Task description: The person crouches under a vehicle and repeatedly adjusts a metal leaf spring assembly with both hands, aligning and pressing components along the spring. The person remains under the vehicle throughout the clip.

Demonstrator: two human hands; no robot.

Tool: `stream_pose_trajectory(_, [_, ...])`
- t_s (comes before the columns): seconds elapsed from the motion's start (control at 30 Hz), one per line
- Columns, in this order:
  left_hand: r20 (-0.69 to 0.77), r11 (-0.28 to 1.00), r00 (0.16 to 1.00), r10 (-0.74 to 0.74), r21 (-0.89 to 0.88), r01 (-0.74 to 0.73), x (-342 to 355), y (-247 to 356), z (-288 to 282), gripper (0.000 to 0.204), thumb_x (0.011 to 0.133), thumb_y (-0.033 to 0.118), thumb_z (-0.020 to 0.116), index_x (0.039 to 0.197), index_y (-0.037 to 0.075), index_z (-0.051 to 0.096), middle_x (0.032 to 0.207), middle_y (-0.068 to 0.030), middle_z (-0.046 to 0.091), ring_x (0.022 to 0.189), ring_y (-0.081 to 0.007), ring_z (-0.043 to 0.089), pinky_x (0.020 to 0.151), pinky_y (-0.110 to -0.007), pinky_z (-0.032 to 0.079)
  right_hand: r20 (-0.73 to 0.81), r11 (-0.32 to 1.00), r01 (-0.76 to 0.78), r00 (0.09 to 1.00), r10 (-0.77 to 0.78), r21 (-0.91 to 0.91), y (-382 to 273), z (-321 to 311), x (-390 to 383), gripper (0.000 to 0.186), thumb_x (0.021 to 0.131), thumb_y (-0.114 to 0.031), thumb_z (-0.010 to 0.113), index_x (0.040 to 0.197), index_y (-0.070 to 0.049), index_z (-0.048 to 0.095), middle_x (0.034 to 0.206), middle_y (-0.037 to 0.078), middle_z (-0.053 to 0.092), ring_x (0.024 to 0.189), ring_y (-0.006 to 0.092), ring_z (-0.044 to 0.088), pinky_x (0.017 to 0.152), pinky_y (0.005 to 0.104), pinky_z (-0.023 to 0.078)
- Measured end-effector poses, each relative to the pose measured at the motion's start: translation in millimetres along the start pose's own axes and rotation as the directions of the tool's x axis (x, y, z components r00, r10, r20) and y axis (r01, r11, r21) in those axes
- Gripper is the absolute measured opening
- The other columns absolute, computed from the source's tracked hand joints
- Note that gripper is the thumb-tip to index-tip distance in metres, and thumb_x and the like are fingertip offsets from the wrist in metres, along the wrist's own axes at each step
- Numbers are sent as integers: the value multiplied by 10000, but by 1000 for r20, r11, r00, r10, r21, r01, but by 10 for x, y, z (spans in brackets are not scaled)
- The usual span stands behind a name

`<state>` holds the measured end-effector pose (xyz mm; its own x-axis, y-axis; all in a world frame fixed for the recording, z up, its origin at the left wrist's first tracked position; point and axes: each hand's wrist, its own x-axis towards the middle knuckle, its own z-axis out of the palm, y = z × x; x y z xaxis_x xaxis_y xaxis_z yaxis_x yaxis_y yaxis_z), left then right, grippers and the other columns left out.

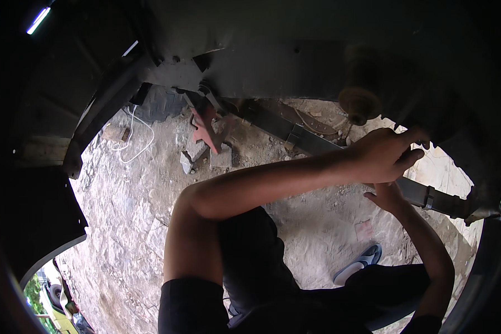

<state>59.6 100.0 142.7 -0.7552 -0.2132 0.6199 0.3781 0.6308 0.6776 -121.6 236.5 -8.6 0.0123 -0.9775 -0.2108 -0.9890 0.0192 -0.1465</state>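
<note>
My left hand (385,155) reaches across to the right, close under the dark underside of a vehicle. Its fingers are bent inward beside a dark edge; whatever they hold is lost in shadow. Just below it is my right hand (388,196), raised with the thumb out to the left, its other fingers hidden behind my left hand and wrist. A long dark bar with metal clips, like a leaf spring (442,201), runs behind both hands. Above my left wrist hangs a rusty rounded part (359,104).
Left of centre, a red metal support (206,131) stands by broken concrete blocks (221,157). A white cord (153,133) lies near a wooden block (116,133). A dark curved panel (39,211) borders the left. My sandal (367,257) is on the rough ground.
</note>
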Motion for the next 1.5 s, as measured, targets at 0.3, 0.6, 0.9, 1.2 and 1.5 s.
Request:
stream_pose_trajectory(0.3, [66, 982, 995, -79, -169, 89, -91, -21, -48, 323, 974, 114, 464, 1296, 83, 465, 582, -49, 617, 486, -116, 628, 436, -245, 530, 20, 1000, 2, 1000, -2, -15, 15, -160, -68, 787, 755, -315, 726, 1375, -23, 341, 1446, 199, 279, 1371, 369, 249, 1095, 469, 295])
stream_pose_trajectory(0.6, [94, 949, 979, -181, -245, 199, -27, 58, -59, 224, 983, 108, 459, 1197, 42, 469, 578, -42, 592, 472, -110, 606, 440, -227, 462, -151, 968, 55, 984, -95, -247, 289, -103, -94, 434, 826, -107, 575, 1257, -72, 537, 1150, 128, 542, 1106, 275, 544, 884, 376, 502])
stream_pose_trajectory(0.9, [72, 944, 980, -185, -265, 197, -10, 25, -8, 208, 996, 91, 413, 1180, -1, 440, 599, -89, 579, 451, -128, 573, 440, -241, 447, -671, 989, 79, 741, 27, 127, 77, -433, -48, 550, 847, 40, 490, 1366, -137, 444, 1381, 142, 454, 1254, 294, 472, 1043, 371, 413])
stream_pose_trajectory(1.2, [92, 928, 972, -215, -291, 232, -32, -17, 4, 218, 977, 65, 437, 1193, 32, 436, 620, -69, 588, 490, -123, 604, 457, -232, 448, -160, 968, 134, 972, -170, -214, 91, 170, -87, 721, 803, -196, 665, 1430, -103, 322, 1499, 79, 284, 1381, 243, 286, 1125, 378, 281])
stream_pose_trajectory(1.5, [111, 937, 968, -225, -248, 246, -39, 8, -61, 227, 974, 67, 456, 1199, 44, 450, 637, -60, 591, 513, -112, 609, 480, -234, 454, -189, 966, 65, 975, -115, -252, 188, 95, -13, 589, 814, -139, 606, 1372, -106, 422, 1263, 76, 468, 1178, 220, 462, 1017, 355, 393])
